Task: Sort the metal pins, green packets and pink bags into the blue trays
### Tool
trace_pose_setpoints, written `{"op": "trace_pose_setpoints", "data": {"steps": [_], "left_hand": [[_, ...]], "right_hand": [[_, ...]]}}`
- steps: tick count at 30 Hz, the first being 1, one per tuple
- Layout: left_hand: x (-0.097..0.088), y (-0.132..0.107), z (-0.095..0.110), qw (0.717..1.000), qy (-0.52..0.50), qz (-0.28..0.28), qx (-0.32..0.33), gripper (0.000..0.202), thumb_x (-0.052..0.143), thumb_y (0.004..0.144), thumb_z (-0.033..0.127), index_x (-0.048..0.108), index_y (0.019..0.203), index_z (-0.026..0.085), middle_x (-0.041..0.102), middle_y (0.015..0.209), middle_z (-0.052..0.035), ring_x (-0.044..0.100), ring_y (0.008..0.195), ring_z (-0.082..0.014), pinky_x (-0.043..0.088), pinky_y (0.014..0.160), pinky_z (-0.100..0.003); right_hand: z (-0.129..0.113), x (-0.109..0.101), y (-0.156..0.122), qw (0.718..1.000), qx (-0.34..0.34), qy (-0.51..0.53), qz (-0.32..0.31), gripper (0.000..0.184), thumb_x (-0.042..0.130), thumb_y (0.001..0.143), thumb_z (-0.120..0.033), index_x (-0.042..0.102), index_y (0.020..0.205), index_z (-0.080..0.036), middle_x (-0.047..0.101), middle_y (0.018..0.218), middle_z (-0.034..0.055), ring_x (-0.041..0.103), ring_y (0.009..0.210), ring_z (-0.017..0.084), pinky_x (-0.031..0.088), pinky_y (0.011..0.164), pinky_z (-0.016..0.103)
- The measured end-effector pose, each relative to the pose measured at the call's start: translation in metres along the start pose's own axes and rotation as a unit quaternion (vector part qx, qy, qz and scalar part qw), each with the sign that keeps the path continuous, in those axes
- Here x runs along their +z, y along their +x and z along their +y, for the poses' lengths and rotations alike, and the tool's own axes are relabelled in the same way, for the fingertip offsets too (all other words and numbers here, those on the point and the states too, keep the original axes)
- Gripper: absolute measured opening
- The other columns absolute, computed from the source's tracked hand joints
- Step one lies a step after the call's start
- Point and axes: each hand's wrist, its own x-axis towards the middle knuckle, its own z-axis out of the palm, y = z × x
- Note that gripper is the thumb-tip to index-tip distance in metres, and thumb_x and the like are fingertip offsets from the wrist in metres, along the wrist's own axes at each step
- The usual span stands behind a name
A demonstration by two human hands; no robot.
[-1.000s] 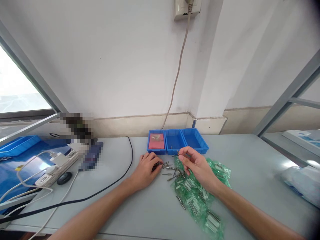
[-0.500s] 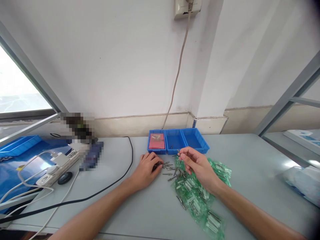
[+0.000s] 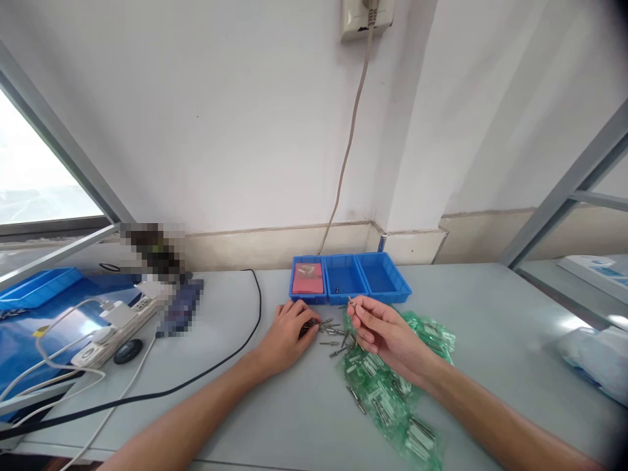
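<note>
My right hand (image 3: 381, 330) hovers just above the table in front of the blue trays, thumb and fingers pinched on a small metal pin (image 3: 351, 302). My left hand (image 3: 288, 333) rests on the table with its fingers curled over a dark bunch of pins (image 3: 308, 325). Several loose metal pins (image 3: 332, 333) lie scattered between the two hands. A heap of small green plastic bags (image 3: 392, 392) with pins inside spreads under and to the right of my right hand.
Three joined blue trays (image 3: 380, 277) stand at the wall; the left one holds a pink card (image 3: 307, 278). A black cable (image 3: 216, 366) curves across the table. A white power strip (image 3: 110, 330) and blue bin (image 3: 34, 284) sit at left. Plastic-wrapped goods (image 3: 596, 356) lie at right.
My right hand has drifted slightly down and left with the pin. The left hand has stayed on its bunch of pins.
</note>
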Motion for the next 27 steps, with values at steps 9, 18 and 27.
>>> {"op": "trace_pose_setpoints", "data": {"steps": [9, 18, 27], "left_hand": [[0.0003, -0.0002, -0.0004, 1.000, -0.003, -0.004, -0.001, 0.013, 0.059, 0.109, 0.025, 0.069, 0.116, 0.027, 0.068, 0.114, -0.0031, 0.060, 0.107, -0.0239, 0.041, 0.094, -0.042], [-0.0015, 0.0008, 0.0015, 1.000, -0.009, -0.008, -0.002, 0.013, 0.057, 0.110, 0.026, 0.069, 0.115, 0.027, 0.068, 0.114, -0.0039, 0.059, 0.107, -0.0248, 0.041, 0.094, -0.043], [-0.0013, 0.0006, 0.0013, 1.000, -0.006, -0.006, -0.004, 0.012, 0.059, 0.109, 0.024, 0.069, 0.114, 0.026, 0.067, 0.113, -0.0039, 0.059, 0.106, -0.0250, 0.040, 0.093, -0.042]], "right_hand": [[-0.0016, 0.0015, -0.0006, 0.998, -0.026, -0.043, 0.031, 0.040, 0.086, 0.089, -0.057, 0.068, 0.099, -0.022, 0.056, 0.087, -0.0002, 0.043, 0.065, 0.011, 0.035, 0.052, 0.022], [0.0018, -0.0003, 0.0015, 0.993, -0.042, -0.101, 0.046, 0.044, 0.086, 0.087, -0.061, 0.067, 0.101, -0.023, 0.051, 0.077, -0.0038, 0.042, 0.060, 0.010, 0.038, 0.054, 0.025], [0.0006, 0.0001, 0.0007, 0.991, -0.035, -0.122, 0.040, 0.045, 0.086, 0.086, -0.061, 0.065, 0.098, -0.023, 0.054, 0.082, -0.0037, 0.045, 0.058, 0.009, 0.037, 0.055, 0.026]]}}
